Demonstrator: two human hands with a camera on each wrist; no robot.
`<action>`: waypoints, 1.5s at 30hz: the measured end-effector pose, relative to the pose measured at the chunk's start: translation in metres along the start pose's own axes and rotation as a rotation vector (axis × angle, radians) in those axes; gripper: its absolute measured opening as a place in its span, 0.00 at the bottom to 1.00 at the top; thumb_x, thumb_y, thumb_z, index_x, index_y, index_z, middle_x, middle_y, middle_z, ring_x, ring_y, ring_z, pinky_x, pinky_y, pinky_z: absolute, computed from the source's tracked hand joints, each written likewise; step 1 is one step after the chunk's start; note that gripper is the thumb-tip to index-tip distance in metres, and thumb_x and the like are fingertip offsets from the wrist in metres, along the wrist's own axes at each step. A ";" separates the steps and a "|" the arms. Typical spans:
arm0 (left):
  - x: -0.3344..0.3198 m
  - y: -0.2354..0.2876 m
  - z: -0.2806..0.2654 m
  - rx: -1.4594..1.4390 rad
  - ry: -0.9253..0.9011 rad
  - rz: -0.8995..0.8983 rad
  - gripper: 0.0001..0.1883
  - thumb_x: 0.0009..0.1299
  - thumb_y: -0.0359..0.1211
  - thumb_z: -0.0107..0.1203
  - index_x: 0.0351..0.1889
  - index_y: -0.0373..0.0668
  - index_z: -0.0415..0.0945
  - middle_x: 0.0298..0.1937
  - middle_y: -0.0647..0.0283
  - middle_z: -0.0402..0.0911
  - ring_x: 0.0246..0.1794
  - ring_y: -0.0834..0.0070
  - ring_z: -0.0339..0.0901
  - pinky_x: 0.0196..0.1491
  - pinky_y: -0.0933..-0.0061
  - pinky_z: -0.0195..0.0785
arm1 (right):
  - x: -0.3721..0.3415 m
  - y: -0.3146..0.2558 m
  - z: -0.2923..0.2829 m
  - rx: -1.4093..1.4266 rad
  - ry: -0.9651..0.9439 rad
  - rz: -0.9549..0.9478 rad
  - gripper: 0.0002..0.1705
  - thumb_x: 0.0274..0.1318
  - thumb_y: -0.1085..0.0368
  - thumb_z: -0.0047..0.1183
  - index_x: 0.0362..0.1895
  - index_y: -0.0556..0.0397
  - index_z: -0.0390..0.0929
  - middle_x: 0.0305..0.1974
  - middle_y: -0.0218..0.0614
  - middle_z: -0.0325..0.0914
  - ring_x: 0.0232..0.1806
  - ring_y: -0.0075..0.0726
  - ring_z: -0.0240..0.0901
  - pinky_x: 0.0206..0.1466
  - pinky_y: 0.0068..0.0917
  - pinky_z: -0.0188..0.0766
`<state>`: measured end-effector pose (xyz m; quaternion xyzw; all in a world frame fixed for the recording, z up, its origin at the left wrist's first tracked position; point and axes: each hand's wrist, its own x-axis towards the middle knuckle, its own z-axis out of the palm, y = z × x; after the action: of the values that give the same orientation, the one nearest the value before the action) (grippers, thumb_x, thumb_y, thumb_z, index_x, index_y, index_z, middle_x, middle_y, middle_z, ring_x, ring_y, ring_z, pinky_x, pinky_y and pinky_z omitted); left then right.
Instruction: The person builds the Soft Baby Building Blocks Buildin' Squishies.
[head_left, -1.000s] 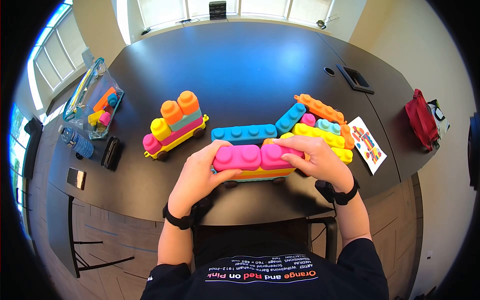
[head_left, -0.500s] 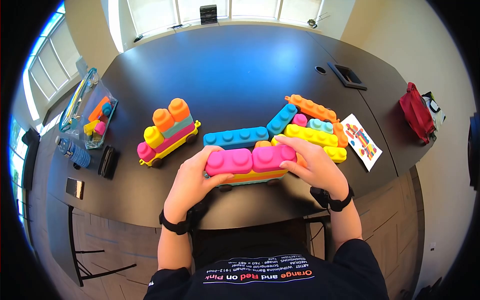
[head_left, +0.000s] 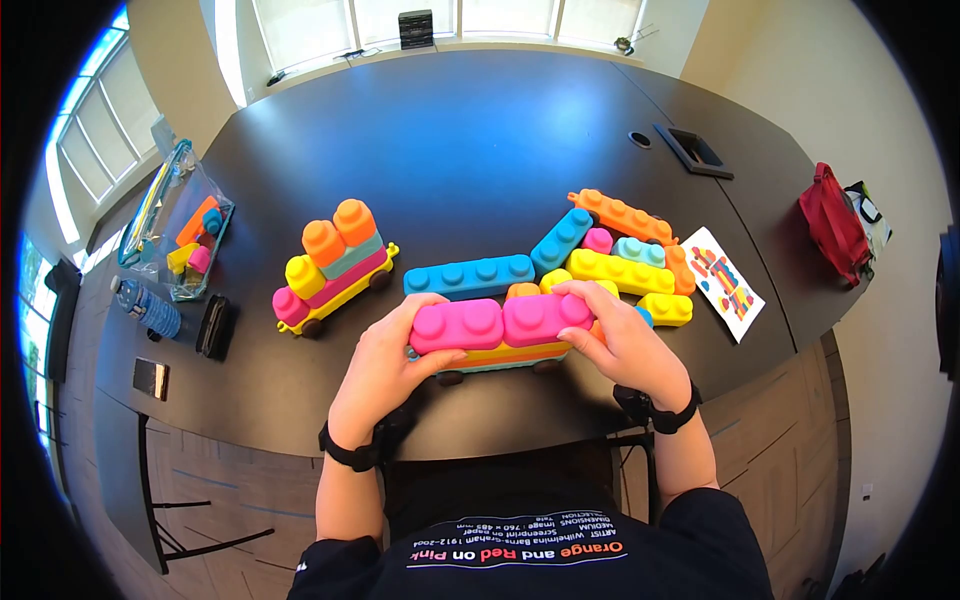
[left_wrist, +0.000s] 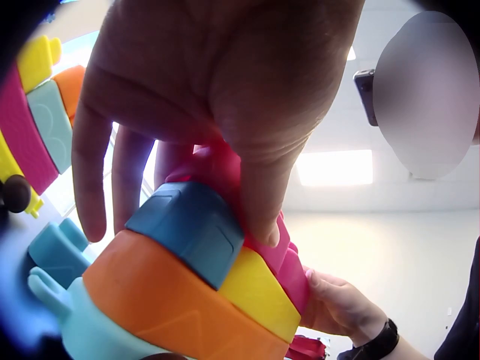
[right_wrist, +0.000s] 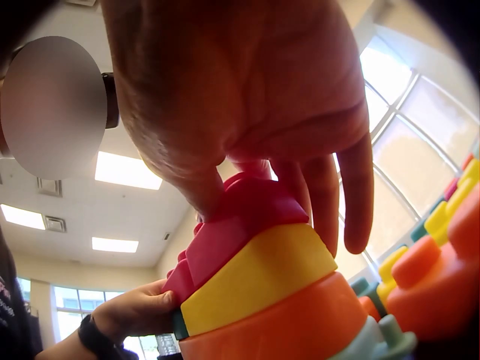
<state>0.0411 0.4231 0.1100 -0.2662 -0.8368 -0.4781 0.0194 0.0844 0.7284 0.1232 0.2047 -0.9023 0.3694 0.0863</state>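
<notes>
Two pink blocks, a left one and a right one, sit end to end atop a stacked toy wagon. My left hand grips the left block's end, thumb at its near side. On the right block's far end, my right hand holds with thumb near and fingers behind. Below the pink lie a yellow block and a blue block, then an orange layer on a light teal wheeled base. Fingertips behind the stack are partly hidden in the head view.
Left stands another block wagon. Behind my hands lie a long blue block, yellow blocks and an orange wheeled base. A picture sheet lies right; a clear bag and water bottle stand left.
The right thumb has slid from the top of the right pink block to its near right edge. The head view has shifted slightly; the left hand keeps its hold.
</notes>
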 end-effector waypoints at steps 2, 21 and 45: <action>-0.001 -0.001 -0.001 -0.002 -0.022 -0.006 0.29 0.63 0.34 0.76 0.61 0.39 0.76 0.50 0.54 0.85 0.51 0.60 0.83 0.56 0.65 0.75 | -0.001 0.001 0.000 0.003 0.008 0.012 0.28 0.69 0.56 0.62 0.67 0.52 0.72 0.55 0.49 0.80 0.54 0.61 0.78 0.57 0.44 0.75; 0.071 -0.090 -0.022 0.325 -0.267 0.122 0.28 0.67 0.25 0.66 0.66 0.43 0.76 0.57 0.51 0.82 0.58 0.50 0.80 0.61 0.57 0.75 | -0.001 0.007 0.000 0.023 0.018 -0.009 0.28 0.68 0.57 0.64 0.66 0.53 0.73 0.53 0.48 0.80 0.52 0.59 0.78 0.55 0.43 0.76; 0.010 0.016 -0.040 -0.115 0.024 0.161 0.33 0.62 0.27 0.76 0.67 0.41 0.78 0.56 0.60 0.85 0.56 0.70 0.84 0.60 0.66 0.79 | 0.000 0.025 -0.005 0.189 0.309 -0.188 0.41 0.57 0.65 0.74 0.73 0.53 0.70 0.51 0.41 0.86 0.54 0.40 0.85 0.61 0.36 0.77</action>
<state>0.0309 0.4019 0.1472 -0.3277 -0.7834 -0.5255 0.0524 0.0733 0.7478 0.1106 0.2363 -0.8166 0.4697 0.2382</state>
